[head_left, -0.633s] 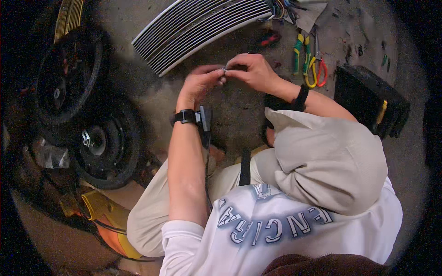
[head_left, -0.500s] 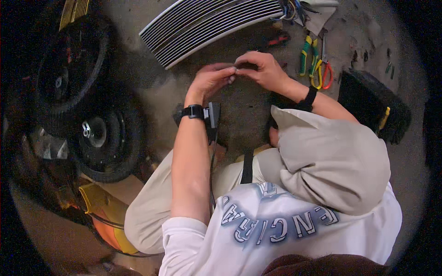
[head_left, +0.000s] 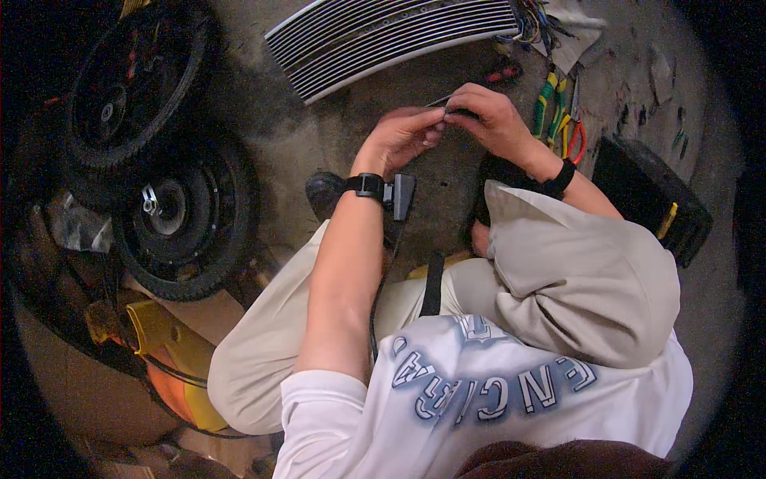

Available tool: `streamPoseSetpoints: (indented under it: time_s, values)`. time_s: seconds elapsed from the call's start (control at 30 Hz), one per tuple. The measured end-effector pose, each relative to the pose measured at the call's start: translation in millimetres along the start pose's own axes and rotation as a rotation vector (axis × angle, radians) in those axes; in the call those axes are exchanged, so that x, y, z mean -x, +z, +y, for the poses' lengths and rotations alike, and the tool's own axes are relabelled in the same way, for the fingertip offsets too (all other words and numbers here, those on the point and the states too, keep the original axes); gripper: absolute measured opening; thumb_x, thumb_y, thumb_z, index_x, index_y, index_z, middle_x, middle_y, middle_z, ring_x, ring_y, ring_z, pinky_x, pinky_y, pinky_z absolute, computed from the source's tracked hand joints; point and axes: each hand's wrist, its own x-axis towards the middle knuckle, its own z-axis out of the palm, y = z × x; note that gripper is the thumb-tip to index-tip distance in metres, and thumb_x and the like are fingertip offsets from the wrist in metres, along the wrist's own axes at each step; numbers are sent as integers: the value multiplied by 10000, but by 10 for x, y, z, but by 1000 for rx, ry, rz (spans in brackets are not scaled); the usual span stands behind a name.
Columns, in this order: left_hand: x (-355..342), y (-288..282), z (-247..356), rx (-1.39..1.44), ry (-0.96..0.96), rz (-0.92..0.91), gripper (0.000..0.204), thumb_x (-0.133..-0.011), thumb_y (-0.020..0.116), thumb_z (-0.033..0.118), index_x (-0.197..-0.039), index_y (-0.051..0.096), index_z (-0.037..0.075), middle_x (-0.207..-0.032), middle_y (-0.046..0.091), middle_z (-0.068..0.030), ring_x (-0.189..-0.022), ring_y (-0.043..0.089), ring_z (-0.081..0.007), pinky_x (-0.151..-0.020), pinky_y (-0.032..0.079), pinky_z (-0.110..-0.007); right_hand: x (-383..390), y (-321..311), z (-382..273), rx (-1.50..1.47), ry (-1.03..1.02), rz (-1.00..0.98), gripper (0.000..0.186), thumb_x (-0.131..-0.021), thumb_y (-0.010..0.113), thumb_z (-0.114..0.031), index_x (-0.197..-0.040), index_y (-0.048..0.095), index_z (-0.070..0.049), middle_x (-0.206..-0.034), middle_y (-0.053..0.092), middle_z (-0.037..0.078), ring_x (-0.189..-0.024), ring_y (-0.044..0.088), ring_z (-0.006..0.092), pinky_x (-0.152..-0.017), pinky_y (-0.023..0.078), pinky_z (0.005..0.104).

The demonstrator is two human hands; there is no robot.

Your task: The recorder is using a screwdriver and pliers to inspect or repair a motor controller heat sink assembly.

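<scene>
My left hand (head_left: 403, 136) and my right hand (head_left: 499, 128) meet fingertip to fingertip at the upper middle, both pinched on a thin grey piece (head_left: 436, 103), too small to name and partly hidden by the fingers. Just beyond them lie a curved silver slatted panel (head_left: 383, 44), a bundle of coloured wires (head_left: 541, 24) and a red-and-black handled tool (head_left: 503, 73). Green-and-yellow pliers (head_left: 544, 102) and scissors with a red-and-yellow handle (head_left: 578, 140) lie beside my right hand.
Two black tyred wheels (head_left: 128, 96) (head_left: 219, 259) are at the left, above yellow-orange panels (head_left: 171, 351). A black block or case (head_left: 638, 180) with a yellow-handled item (head_left: 669, 219) is at the right. Both my bent legs (head_left: 582, 279) take up the lower middle.
Both hands have shifted right and slightly upward in the picture, still pinched together, as has the panel with the view. More of the thin piece shows between the fingers.
</scene>
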Motion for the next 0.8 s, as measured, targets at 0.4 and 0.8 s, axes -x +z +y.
streamPoseSetpoints:
  time_s: [0.4,0.8]
  values:
    - [-130,379,296,270,158,-183,170,-1008,672,188,-1037,710,24,-871,662,-12,-750,572,-107,-659,441,-254,-330,-429,-287,131,17,129,168,-908,731,-125,-1039,684,-32,-969,674,142,-889,685,368,-766,566,429]
    - [-103,696,494,12,331,-132,312,-1028,645,178,-1277,659,-9,-957,678,2,-784,596,-82,-672,478,-235,-894,-872,-170,207,101,89,253,-913,732,-207,-1045,676,1,-1003,690,201,-956,673,404,-823,545,441]
